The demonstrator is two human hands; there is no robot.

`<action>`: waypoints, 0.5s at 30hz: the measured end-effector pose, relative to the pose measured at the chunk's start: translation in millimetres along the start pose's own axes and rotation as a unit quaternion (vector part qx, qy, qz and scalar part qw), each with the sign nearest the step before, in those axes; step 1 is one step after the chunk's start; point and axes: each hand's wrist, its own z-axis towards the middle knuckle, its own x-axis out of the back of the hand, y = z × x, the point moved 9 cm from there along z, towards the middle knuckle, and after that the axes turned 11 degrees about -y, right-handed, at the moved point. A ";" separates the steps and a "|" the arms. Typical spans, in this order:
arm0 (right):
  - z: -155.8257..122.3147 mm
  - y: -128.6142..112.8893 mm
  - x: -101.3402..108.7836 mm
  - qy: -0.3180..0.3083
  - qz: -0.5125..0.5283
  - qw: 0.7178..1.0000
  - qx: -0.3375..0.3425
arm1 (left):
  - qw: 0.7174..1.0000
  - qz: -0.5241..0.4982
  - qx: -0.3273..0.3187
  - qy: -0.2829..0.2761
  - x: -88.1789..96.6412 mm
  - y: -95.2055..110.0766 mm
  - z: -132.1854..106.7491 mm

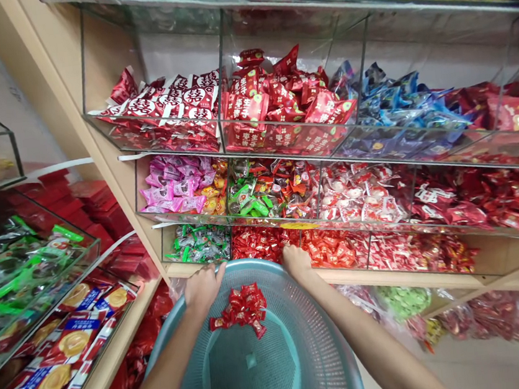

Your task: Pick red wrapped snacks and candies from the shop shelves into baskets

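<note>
A teal perforated plastic basket [307,364] sits low in front of me, with a small pile of red-wrapped candies [242,307] lying in it near the far rim. My left hand [203,286] grips the basket's far rim, fingers curled over it. My right hand [296,260] reaches over the rim into the lowest clear bin of red-wrapped candies [265,242]; its fingers are curled down among the candies and mostly hidden.
Clear acrylic bins on wooden shelves hold packaged sweets: red packs [277,105], blue packs [395,110], pink packs [174,185], green candies [197,244]. On the left, another glass rack holds biscuit packs [70,341]. Bagged sweets [403,303] lie under the lowest shelf.
</note>
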 end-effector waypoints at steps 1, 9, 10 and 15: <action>1.5 0.5 -0.6 0.004 0.001 1.000 -0.003 | 1.000 0.000 -0.002 0.003 -0.5 -0.3 0.4; -0.7 8.6 8.4 0.013 0.012 1.000 -0.018 | 1.000 -0.008 -0.002 0.001 -1.3 -0.8 0.5; -3.9 9.1 12.7 0.013 0.012 1.000 -0.017 | 1.000 -0.009 -0.002 0.000 -0.8 -0.4 0.1; -32.9 -4.9 38.5 0.050 0.003 0.998 0.047 | 1.000 -0.012 0.009 -0.002 -1.7 -1.7 0.5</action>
